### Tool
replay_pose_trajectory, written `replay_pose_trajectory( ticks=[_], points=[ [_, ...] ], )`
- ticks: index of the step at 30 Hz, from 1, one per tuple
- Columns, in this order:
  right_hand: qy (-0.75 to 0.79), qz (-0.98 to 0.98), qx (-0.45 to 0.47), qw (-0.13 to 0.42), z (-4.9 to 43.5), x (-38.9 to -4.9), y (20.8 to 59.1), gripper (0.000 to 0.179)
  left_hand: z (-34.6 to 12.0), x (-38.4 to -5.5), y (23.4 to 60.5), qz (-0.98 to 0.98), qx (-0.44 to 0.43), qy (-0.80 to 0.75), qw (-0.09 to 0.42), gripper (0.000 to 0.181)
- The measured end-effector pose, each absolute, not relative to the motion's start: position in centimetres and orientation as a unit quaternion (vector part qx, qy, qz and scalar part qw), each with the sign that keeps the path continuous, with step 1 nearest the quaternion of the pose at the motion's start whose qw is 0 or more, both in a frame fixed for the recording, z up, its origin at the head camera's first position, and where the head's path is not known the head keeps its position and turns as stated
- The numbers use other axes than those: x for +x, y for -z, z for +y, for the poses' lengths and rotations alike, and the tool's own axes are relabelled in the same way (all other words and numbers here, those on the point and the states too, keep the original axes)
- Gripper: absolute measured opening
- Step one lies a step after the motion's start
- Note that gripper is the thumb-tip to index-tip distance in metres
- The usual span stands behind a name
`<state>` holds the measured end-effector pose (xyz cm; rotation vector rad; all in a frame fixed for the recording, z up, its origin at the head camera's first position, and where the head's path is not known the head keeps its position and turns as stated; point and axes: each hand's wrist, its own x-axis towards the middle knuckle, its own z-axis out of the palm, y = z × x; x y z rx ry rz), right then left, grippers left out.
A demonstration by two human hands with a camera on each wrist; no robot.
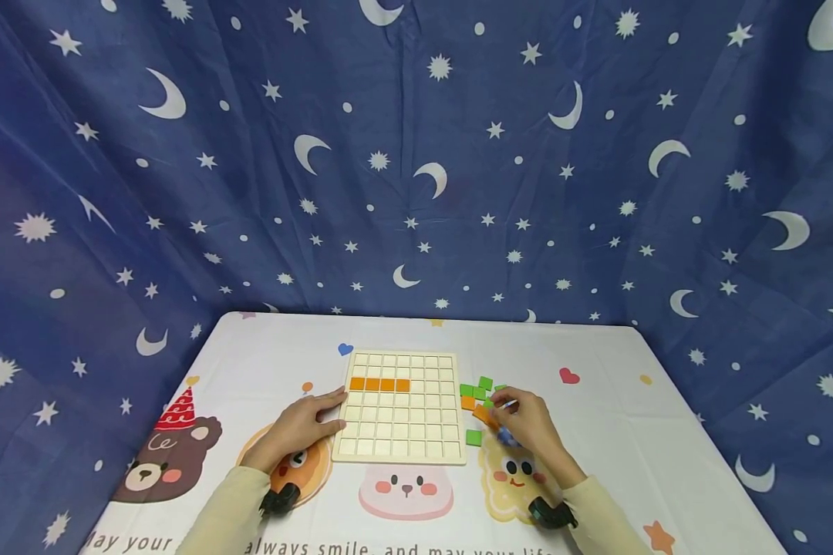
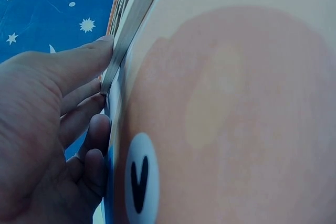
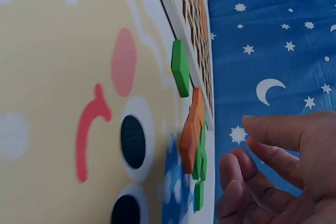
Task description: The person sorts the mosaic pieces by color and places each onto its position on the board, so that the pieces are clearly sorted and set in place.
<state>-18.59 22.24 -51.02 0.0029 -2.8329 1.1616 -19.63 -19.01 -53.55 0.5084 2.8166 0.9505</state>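
Note:
A cream grid board (image 1: 399, 463) lies flat on the table, with a row of several orange square tiles (image 1: 387, 385) in its upper left cells. My left hand (image 1: 298, 426) touches the board's left edge with thumb and fingertips; in the left wrist view the thumb (image 2: 86, 61) rests against its side wall. Right of the board, my right hand (image 1: 527, 422) hovers over loose tiles, fingers loosely bent. The right wrist view shows a gap between thumb and fingers and no tile in them. Green tiles (image 3: 180, 69) and orange tiles (image 3: 190, 142) lie near that hand.
A white tablecloth (image 1: 597, 370) printed with cartoon faces and lettering covers the table. Behind it hangs a blue curtain (image 1: 416, 231) with moons and stars. One green tile (image 1: 474, 438) lies apart from the others, close to the board's lower right side.

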Motion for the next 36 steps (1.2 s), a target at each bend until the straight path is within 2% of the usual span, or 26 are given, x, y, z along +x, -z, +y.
replay_pose_trajectory(
  ticks=[9,18,36],
  points=[
    [-0.372,-0.928,-0.005,0.033,23.2,-18.0,51.9,0.019,-19.1,-19.5,53.7,0.932,0.166,-0.314,0.064,0.060],
    [-0.377,-0.926,-0.013,0.003,23.4,-18.2,52.4,0.023,-19.1,-19.6,53.8,0.932,0.163,-0.316,0.066,0.061],
    [-0.361,-0.932,-0.023,-0.009,22.9,-18.4,52.9,0.022,-19.1,-19.7,53.7,0.934,0.158,-0.312,0.066,0.061]
  ],
)
